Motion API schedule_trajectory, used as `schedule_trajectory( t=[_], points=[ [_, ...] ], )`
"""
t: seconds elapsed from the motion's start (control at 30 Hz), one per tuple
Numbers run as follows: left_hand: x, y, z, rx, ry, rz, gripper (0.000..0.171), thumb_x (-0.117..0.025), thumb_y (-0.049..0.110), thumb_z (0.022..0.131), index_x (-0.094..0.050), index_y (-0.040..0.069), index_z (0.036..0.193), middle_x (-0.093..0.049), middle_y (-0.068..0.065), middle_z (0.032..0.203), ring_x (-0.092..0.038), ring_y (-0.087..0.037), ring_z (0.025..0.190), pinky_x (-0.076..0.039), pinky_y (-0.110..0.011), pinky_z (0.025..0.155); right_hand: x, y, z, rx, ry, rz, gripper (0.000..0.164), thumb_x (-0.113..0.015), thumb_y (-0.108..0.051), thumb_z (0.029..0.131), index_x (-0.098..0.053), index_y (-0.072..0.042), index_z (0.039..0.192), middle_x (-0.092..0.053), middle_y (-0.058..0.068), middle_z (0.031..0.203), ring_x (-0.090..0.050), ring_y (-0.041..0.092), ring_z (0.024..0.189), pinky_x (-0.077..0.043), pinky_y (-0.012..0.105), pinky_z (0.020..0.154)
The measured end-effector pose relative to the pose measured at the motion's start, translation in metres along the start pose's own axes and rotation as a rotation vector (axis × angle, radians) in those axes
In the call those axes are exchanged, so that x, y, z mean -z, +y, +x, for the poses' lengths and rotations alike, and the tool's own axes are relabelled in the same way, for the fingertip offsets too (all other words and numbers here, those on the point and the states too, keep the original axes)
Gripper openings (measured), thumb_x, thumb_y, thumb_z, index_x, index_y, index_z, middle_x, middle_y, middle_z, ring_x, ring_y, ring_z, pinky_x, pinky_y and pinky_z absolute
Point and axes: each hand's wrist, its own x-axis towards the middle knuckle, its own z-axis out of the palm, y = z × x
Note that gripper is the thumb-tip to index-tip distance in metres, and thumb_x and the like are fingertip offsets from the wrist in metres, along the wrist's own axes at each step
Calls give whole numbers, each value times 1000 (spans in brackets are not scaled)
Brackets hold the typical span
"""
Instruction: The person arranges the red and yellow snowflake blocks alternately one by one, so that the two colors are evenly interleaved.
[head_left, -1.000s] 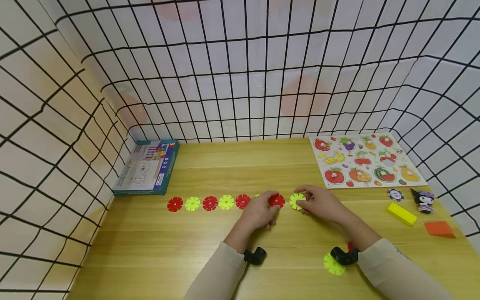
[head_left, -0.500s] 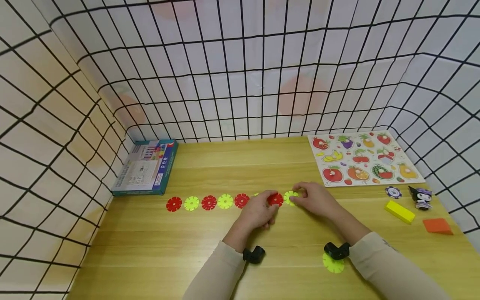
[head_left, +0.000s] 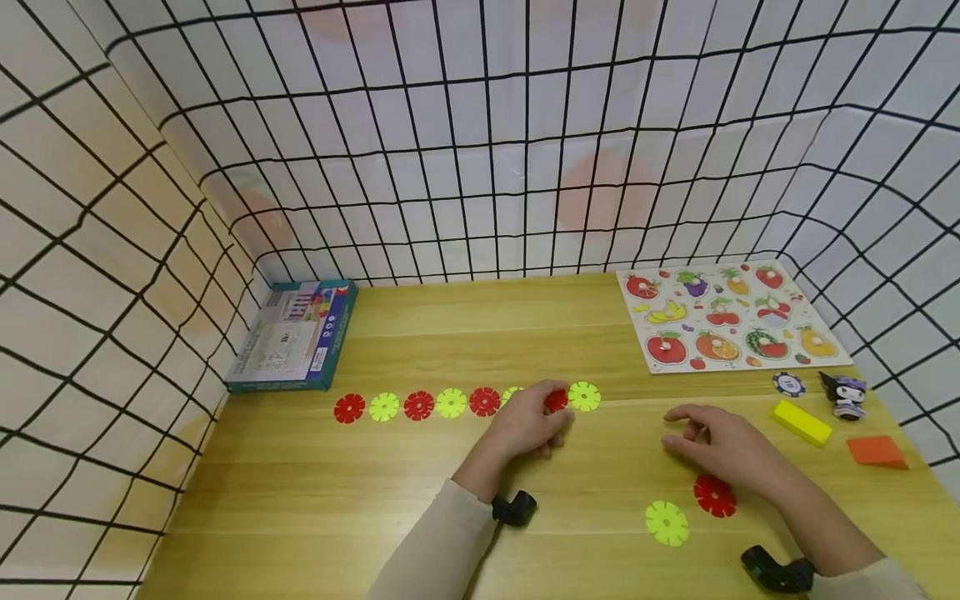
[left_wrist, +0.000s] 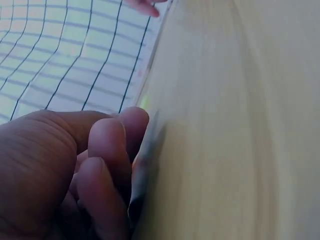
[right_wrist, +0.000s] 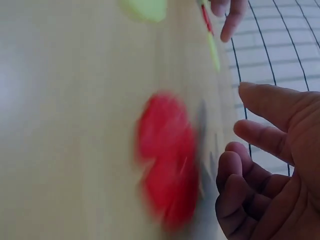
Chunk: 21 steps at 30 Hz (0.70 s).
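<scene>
A row of snowflake building discs, red and yellow-green by turns, runs across the table in the head view, from a red disc (head_left: 349, 408) at the left to a yellow-green disc (head_left: 584, 397) at the right. My left hand (head_left: 527, 421) rests over the row's right part, fingers loosely bent, thumb and forefinger by a half-hidden red disc (head_left: 556, 402). My right hand (head_left: 723, 446) hovers right of the row with parted fingers and nothing between them. Just below it lie a loose red disc (head_left: 715, 496), blurred in the right wrist view, and a loose yellow-green disc (head_left: 667, 523).
A fruit puzzle board (head_left: 731, 321) lies at the back right. Near the right edge are a poker chip (head_left: 788, 384), a yellow block (head_left: 801, 422), a small figurine (head_left: 846, 396) and an orange wedge (head_left: 877, 452). A flat box (head_left: 292, 335) sits back left; black grid netting (head_left: 450, 167) surrounds the table.
My right hand slid the yellow-green disc left beside the red one, let it go, and moved right and toward me, uncovering the loose red disc. The left hand shifted slightly right.
</scene>
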Motion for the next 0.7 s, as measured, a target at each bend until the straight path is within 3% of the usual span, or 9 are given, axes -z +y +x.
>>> schedule_trajectory(
  t=[0.17,0.37,0.53,0.7],
  points=[
    [-18,12,9,-20,-31,-27,50,-61,25,90,-43,31,136,-61,-4,55,-54,-19,37,-48,-32,38,1,26,-32,-65,-26,6,50,-65,-52,79,-61,-16,112,-52,-3,81,-46,12,64,-37,24,54],
    [-28,20,13,29,64,38,48,-55,20,92,-42,25,138,-59,-1,48,-53,-17,34,-46,-31,35,-6,34,-61,-50,-17,30,55,-71,-51,74,-61,-17,115,-49,-1,83,-42,10,66,-34,23,52],
    [-30,22,15,45,82,53,47,-55,19,92,-44,27,137,-58,0,46,-53,-17,33,-46,-30,35,-10,34,-68,-65,2,-19,55,-70,-54,72,-61,-21,116,-47,-1,83,-40,11,70,-32,24,54],
    [-32,21,16,57,81,68,47,-57,20,92,-44,29,136,-59,0,47,-53,-16,33,-45,-30,35,-11,35,-64,-87,-10,-47,54,-70,-56,71,-59,-20,109,-51,-2,90,-44,15,79,-39,26,63]
  ],
)
